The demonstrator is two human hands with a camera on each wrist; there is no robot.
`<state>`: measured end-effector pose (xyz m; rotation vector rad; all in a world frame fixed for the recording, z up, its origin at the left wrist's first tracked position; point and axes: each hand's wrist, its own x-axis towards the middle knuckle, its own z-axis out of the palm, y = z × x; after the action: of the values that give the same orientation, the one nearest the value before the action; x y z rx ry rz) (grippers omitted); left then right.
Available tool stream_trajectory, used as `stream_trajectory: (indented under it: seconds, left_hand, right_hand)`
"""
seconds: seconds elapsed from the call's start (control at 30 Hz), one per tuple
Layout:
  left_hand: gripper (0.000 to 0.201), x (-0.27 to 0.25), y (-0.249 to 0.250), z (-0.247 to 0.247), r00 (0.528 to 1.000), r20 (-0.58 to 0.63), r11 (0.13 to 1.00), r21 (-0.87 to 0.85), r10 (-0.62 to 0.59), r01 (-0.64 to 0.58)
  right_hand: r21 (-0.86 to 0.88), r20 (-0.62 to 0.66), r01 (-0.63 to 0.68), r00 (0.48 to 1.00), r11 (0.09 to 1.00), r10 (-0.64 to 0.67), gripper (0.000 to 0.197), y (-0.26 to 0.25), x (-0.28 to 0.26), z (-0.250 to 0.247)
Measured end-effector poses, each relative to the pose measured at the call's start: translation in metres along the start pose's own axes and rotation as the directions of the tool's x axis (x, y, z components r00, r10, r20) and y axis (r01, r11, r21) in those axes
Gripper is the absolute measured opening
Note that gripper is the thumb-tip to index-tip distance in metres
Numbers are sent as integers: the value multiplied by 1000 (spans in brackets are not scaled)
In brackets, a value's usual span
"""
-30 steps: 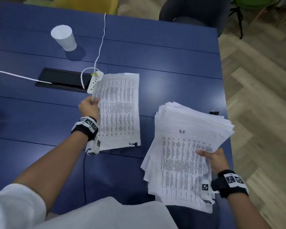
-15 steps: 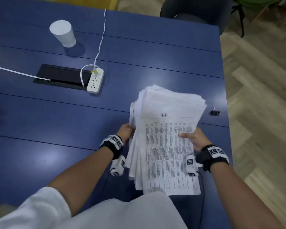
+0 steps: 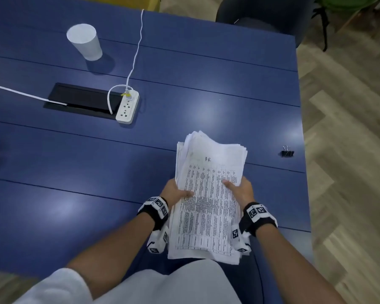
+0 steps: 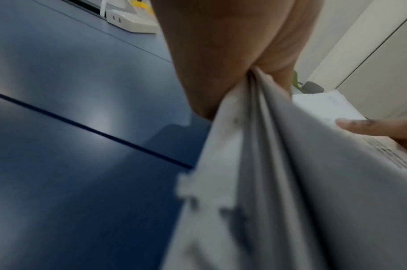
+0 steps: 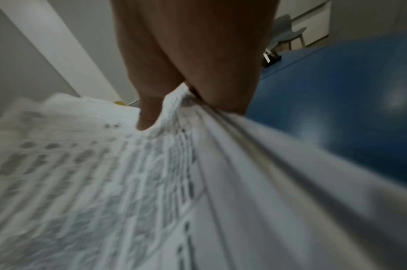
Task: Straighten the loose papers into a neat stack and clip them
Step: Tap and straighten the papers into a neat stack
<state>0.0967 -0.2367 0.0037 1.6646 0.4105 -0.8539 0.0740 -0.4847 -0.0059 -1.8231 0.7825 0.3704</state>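
A thick stack of printed papers [image 3: 208, 205] is held above the near edge of the blue table [image 3: 75, 205], its far ends still fanned unevenly. My left hand [image 3: 177, 191] grips the stack's left edge, thumb on top. My right hand [image 3: 239, 188] grips the right edge the same way. In the left wrist view the paper stack [image 4: 279, 182] runs from my left hand [image 4: 232, 64]; in the right wrist view the printed sheets [image 5: 151, 182] sit pinched under my right hand [image 5: 186, 73]. A black binder clip [image 3: 287, 152] lies on the table to the right of the stack, near the table's right edge.
A white paper cup [image 3: 85, 41] stands at the far left. A white power strip [image 3: 127, 107] with its cable lies beside a black cable hatch [image 3: 79, 99]. The table's right edge [image 3: 303, 150] borders a wooden floor. A dark chair [image 3: 261, 16] stands at the far side.
My left hand brought the separate sheet from beside the power strip onto the stack. Both hands now hold one stack, drawn in toward my body and more squared than before.
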Motion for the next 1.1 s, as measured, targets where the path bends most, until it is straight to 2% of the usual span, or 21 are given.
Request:
stream_trajectory:
  seconds: [0.07,0.1,0.17,0.23,0.3,0.37,0.43,0.5,0.53,0.63,0.77,0.83,0.9,0.97,1.03,1.1]
  left_hand:
    - [75,0,1,-12,998,55,999,-43,9,-7]
    - [76,-2,3,-18,995,88,997,-73,41,-34]
    - [65,-13,18,-25,982,155,989,-112,109,-92]
    - [58,-17,31,-29,972,188,990,-51,142,-135]
    - [50,-25,49,-26,974,140,973,126,177,-195]
    - [27,-35,64,-17,957,-11,931,233,290,-279]
    - [10,-54,82,-7,889,-171,904,132,426,-408]
    - [6,-72,94,0,812,-285,855,56,509,-516]
    - [6,-79,98,1,784,-310,831,40,538,-555]
    - [29,-91,115,-1,747,-277,770,-41,604,-637]
    - [44,-91,138,-17,678,-81,682,56,731,-729]
    - [57,-84,143,-30,670,-43,672,57,741,-739]
    - [69,-77,146,-33,674,24,672,54,739,-739]
    - [61,-75,152,-26,688,65,680,104,723,-725]
    - [50,-73,160,-22,697,4,695,66,717,-716]
    - [48,-68,161,-24,723,-22,723,27,691,-690]
  right_hand:
    - [142,22,37,999,989,-40,57,-1,-9,-16]
    - [219,38,56,997,974,-66,62,-1,-13,-25]
    - [370,150,42,983,928,-104,76,-4,-22,-38]
    - [338,237,61,960,939,-147,66,-16,-30,-41]
    - [227,166,159,966,961,-199,48,-36,-39,-40]
    - [239,49,254,961,937,-273,39,-56,-51,-37]
    - [282,-62,345,938,895,-342,33,-74,-67,-37]
    - [305,-156,452,892,838,-424,18,-92,-88,-40]
    - [309,-187,501,865,808,-465,17,-100,-97,-42]
    - [381,-234,581,813,719,-533,27,-113,-112,-51]
    - [383,-238,666,741,640,-628,53,-120,-110,-76]
    - [376,-184,680,721,629,-669,60,-120,-104,-88]
    - [363,-135,668,727,649,-673,62,-123,-100,-87]
    - [335,-132,650,749,682,-649,53,-128,-96,-77]
    - [341,-178,629,773,699,-609,43,-130,-89,-76]
    - [343,-174,604,794,720,-583,42,-129,-82,-78]
